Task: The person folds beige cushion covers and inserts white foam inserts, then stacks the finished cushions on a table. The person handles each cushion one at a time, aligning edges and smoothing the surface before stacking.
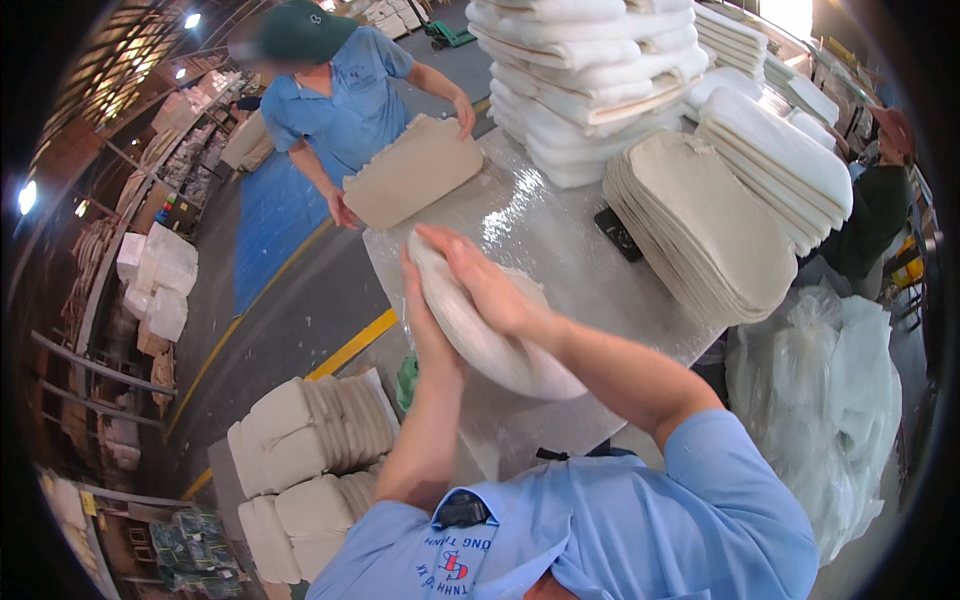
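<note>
A bundle of cream-white fabric pads (pixel 530 368) stands tilted on edge between my palms, above the near left part of the shiny table (pixel 565 250). My left hand (pixel 428 318) presses flat against its left face, fingers stretched upward. Against the opposite face lies my right hand (pixel 490 287), fingers extended along the upper edge. The bundle's layers show as thin lines at its rim. Across the table's far left corner, a co-worker in a blue shirt (pixel 350 85) holds a beige fabric sheet (pixel 415 172) by both ends.
A stack of beige pads (pixel 690 225) leans at the right, beside white folded pads (pixel 775 165) and a tall white pile (pixel 590 85). A black object (pixel 618 235) lies by the beige stack. Beige bundles (pixel 310 440) sit lower left; clear plastic bags (pixel 815 400) hang right.
</note>
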The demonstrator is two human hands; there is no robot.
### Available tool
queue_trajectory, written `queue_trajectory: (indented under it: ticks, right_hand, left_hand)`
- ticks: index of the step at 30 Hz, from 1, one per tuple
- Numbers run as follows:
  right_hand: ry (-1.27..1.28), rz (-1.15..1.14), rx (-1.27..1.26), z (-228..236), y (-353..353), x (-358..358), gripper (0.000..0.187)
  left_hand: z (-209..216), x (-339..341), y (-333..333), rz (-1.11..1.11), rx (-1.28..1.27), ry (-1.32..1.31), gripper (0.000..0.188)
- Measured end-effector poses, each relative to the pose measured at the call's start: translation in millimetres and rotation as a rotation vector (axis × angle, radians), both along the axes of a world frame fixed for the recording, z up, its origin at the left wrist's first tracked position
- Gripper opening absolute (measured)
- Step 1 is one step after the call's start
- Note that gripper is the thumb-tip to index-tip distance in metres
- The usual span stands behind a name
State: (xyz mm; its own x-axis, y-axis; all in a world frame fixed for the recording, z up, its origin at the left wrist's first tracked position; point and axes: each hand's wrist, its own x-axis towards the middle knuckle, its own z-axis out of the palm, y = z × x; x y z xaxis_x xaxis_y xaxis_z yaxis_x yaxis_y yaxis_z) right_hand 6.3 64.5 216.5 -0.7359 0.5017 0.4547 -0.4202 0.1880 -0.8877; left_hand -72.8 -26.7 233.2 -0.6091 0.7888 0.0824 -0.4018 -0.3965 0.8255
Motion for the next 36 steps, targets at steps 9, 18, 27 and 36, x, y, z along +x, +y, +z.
queue_trajectory:
  ticks: [9, 18, 27, 36]
  right_hand:
    - [-0.659, -0.190, 0.712, -134, -99, 121, 0.116]
    - [-0.507, -0.158, 0.843, -155, -32, 105, 0.093]
    - [-0.864, -0.058, 0.962, -75, -88, 194, 0.082]
    - [-1.111, -0.065, 0.893, -127, -201, 196, 0.086]
  left_hand:
    - [4, -46, -71, 0.193, -0.291, 0.153, 0.063]
    - [-55, -109, -141, 0.328, -0.531, -0.290, 0.069]
    - [-103, -94, -201, -0.310, -0.933, -0.187, 0.050]
    - [-162, -37, -191, -1.311, -0.765, 1.265, 0.071]
